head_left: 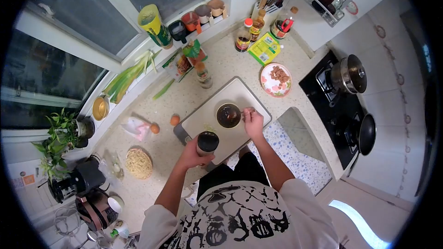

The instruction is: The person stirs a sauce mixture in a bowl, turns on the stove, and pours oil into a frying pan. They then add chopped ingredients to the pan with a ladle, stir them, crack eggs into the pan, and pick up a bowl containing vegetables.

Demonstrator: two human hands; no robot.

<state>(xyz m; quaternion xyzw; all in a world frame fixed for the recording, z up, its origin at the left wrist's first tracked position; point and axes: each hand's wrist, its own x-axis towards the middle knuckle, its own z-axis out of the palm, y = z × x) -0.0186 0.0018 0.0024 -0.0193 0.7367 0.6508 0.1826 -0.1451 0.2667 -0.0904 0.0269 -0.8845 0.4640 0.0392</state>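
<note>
My left hand (pixel 190 155) is wrapped round a jar with a black top (pixel 208 142), over the front left part of the cutting board (pixel 196 119). A round bowl of dark liquid (pixel 228 115) rests on the board. Beside its right edge, my right hand (pixel 252 121) is closed with fingertips pinched together; what they hold, if anything, is too small to make out. Light green bits lie on the board between the jar and the bowl.
A plate of brown meat pieces (pixel 276 80) is behind the board, near sauce bottles (pixel 243 35). Two eggs (pixel 175 120) and a bowl of noodles (pixel 139 163) are at the left. On the right, the stove (pixel 332 110) holds a pot (pixel 349 74) and a pan (pixel 367 134).
</note>
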